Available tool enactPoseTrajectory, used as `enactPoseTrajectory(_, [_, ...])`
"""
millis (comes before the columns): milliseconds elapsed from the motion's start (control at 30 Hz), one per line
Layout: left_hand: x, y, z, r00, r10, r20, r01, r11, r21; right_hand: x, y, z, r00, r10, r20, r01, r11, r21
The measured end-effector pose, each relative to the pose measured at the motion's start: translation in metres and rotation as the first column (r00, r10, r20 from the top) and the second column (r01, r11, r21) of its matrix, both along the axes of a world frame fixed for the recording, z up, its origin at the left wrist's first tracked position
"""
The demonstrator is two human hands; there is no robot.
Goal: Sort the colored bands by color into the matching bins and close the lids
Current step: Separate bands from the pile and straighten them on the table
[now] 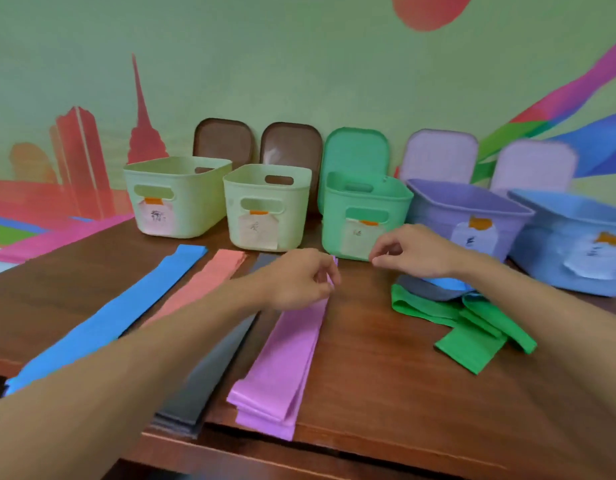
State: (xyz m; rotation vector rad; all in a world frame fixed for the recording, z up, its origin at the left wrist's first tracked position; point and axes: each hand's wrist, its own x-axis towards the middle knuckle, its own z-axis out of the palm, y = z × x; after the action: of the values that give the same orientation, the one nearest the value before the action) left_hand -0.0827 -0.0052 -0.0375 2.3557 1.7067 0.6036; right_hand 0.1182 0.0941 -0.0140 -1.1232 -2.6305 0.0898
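Head view: pink bands (282, 358), stacked, lie from the table's (386, 393) near edge toward its middle. Left hand (299, 278) pinches their far end. Right hand (414, 252) is curled; I cannot tell its contents. Risk, I judge: lifting one layer splits the stack, and dragging spills it over that edge.

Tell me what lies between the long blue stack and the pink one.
Head view: a salmon stack and a dark grey stack lie between the blue stack and the pink stack; the left forearm crosses both.
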Motion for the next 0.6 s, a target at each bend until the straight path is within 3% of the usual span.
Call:
enactPoseTrajectory(167, [0.065, 0.036, -0.017, 0.995, -0.086, 0.049, 0.087, 0.996, -0.027, 0.074, 0.005, -0.01, 0.968, -0.129, -0.215, 0.129, 0.992, -0.014])
enactPoseTrajectory(400, [0.135, 0.063, -0.036, 0.969, -0.121, 0.216, 0.073, 0.973, 0.22, 0.127, -0.002, -0.042, 0.949, -0.192, -0.25, 0.225, 0.968, 0.113])
enactPoseTrajectory(467, [0.152, 0.065, -0.046, 0.966, -0.171, 0.194, 0.121, 0.962, 0.245, 0.14, -0.004, -0.052, 0.953, -0.182, -0.244, 0.227, 0.959, 0.17])
enactPoseTrajectory(600, [0.161, 0.067, -0.059, 0.98, -0.2, -0.011, 0.195, 0.938, 0.287, 0.162, -0.008, -0.049, 0.953, -0.1, -0.286, 0.157, 0.97, 0.184])
